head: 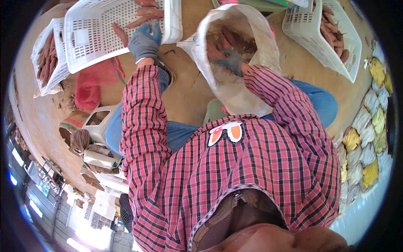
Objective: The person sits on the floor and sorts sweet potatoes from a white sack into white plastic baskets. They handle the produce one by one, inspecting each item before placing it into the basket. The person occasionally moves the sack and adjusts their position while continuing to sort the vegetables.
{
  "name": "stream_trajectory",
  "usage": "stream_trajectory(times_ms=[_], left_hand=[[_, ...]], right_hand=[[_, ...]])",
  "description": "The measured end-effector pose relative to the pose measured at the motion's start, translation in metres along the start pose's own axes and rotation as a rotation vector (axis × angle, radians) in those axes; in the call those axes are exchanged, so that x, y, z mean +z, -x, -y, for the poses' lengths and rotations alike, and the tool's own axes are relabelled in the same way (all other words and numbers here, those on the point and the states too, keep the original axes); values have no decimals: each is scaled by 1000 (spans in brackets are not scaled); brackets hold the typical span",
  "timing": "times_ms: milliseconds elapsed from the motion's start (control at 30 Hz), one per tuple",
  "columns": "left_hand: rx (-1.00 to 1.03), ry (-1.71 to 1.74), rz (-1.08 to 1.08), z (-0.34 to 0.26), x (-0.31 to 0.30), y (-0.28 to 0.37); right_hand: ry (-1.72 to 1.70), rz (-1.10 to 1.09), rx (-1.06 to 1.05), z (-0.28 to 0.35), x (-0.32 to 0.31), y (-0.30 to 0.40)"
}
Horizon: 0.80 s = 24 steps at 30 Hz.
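Note:
My left hand [145, 41], in a grey-blue work glove, is over the near right corner of a white perforated plastic crate [91, 44]. Its fingers look spread, close to a few reddish sweet potatoes [149, 12] in the crate. One more sweet potato [120, 34] lies left of the glove. My right hand [232, 62], gloved too, reaches inside a white woven sack [267, 56] with its mouth wide. Sweet potatoes [228, 36] and loose dirt fill the sack's inside. The right fingers touch sweet potatoes there; their grip is partly hidden.
Crates of sweet potatoes stand at far left [34, 60] and right [315, 47]. A red mesh bag [88, 85] lies on the brown floor [185, 85]. A plastic stool [99, 123] with cloths stands at my left. Stacked filled sacks [362, 141] line the right.

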<state>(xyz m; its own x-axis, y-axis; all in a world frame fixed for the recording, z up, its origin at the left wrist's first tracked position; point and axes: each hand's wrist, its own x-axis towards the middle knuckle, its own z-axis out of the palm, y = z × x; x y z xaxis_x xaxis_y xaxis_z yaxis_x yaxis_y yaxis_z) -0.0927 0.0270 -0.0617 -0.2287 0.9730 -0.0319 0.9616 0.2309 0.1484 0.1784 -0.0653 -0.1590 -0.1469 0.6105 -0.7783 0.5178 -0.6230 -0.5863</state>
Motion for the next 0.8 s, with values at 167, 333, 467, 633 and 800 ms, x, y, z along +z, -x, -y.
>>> stream_trajectory(times_ms=[167,333,467,633,800], left_hand=[[21,320,32,0,6,-18],[62,1250,-46,7,27,-54],[354,925,230,-4,-29,-28],[544,231,539,-40,-97,73],[707,26,863,-66,-60,117]], right_hand=[[-753,281,80,7,-35,65],[-1120,517,25,28,-78,107],[-1177,715,-252,46,-97,113],[-1052,769,-447,106,-89,104],[-485,590,-709,184,-71,66]])
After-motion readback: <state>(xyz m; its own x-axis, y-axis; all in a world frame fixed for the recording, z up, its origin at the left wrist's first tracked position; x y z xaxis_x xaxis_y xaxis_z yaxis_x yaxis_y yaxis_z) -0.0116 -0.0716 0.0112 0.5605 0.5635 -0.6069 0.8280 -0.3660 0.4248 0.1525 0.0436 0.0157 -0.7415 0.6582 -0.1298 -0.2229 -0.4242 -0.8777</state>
